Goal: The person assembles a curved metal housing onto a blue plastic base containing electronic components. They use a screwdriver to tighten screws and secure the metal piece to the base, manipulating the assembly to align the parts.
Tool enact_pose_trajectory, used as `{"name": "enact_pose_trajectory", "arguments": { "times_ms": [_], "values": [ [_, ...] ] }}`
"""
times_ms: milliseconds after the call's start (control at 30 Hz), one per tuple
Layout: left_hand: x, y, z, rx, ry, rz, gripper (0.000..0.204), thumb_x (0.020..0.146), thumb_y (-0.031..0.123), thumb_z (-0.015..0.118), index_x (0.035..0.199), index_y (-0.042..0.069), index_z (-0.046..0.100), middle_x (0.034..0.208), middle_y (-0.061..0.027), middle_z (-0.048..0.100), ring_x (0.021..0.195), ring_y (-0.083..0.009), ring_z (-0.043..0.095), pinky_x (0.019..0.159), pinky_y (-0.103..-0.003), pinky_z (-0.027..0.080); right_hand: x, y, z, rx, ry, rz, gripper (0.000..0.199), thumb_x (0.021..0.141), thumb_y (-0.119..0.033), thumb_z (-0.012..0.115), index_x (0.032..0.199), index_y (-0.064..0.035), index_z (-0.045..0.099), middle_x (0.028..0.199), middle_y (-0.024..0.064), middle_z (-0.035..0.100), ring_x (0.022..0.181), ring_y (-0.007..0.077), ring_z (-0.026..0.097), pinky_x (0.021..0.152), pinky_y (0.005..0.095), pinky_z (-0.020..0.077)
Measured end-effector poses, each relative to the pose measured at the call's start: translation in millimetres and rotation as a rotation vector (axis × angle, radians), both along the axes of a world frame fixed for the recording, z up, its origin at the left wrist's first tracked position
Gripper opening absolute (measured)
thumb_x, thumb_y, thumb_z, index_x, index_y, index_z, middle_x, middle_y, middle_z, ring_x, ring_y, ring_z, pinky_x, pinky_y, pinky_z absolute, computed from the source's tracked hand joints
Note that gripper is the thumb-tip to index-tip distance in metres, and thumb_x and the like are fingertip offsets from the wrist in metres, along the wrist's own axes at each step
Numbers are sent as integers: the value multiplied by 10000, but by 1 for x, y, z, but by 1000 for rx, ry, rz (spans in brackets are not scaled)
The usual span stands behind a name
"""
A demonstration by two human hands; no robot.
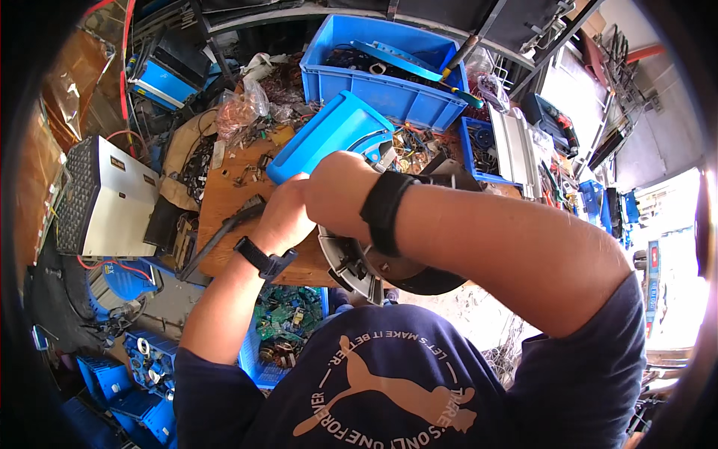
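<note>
I cannot tell either grip — the left hand (288, 213) and right hand (336, 182) hide their fingers. Pushed nearward, the silver-and-black curved metal part (364, 286) might tip off the brown wooden tabletop's (303, 271) near edge.

Head cam (L of pair): wide fisheye, faces down fr. above, near hands (288, 211) & bench (232, 196).

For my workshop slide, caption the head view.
Left hand and right hand close together near a blue plastic part over a wooden bench, loaded blue bin beyond.
</note>
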State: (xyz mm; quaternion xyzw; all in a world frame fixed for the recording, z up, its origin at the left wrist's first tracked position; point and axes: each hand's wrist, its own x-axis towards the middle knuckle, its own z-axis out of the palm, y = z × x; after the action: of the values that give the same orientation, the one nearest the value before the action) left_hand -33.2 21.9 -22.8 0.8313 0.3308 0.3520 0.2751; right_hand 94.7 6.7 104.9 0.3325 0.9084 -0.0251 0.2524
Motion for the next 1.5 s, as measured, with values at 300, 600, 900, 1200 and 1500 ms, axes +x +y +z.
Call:
{"name": "enact_pose_trajectory", "arguments": {
  "times_ms": [300,600,900,1200,1500],
  "values": [
    [0,-5,12,-51,112,45,86,742,49,606,805,50,663,798,-108,651,817,-306,594,727,-392,477,42,-9,-21,90,354,-226,353,836,-315,535,722,-6,662,715,156,642,712,322,648,614,422,511],
    [-2,-1,1,13,116,20,70,729,35,636,790,44,668,792,-124,652,816,-300,601,734,-383,479,27,3,-19,-329,282,-458,177,764,-150,554,791,-59,703,823,146,676,806,292,660,650,414,515],
    [5,-5,4,36,62,47,56,770,92,617,772,36,605,703,-149,595,745,-339,565,688,-424,458,20,3,-9,122,136,88,93,716,-138,612,672,-82,671,688,109,648,666,290,641,554,400,503],
    [-1,-3,9,51,140,-32,103,793,96,600,875,62,652,701,-129,608,730,-322,567,669,-428,447,38,-7,-13,109,392,-462,439,845,-419,556,742,-4,652,760,189,645,718,345,646,652,449,506],
    [6,-6,17,43,173,57,47,755,76,622,775,41,597,685,-120,592,717,-321,558,663,-425,452,36,5,-44,-54,461,-469,341,862,-281,501,809,24,645,752,211,631,685,387,625,610,474,501]
  ]
}}
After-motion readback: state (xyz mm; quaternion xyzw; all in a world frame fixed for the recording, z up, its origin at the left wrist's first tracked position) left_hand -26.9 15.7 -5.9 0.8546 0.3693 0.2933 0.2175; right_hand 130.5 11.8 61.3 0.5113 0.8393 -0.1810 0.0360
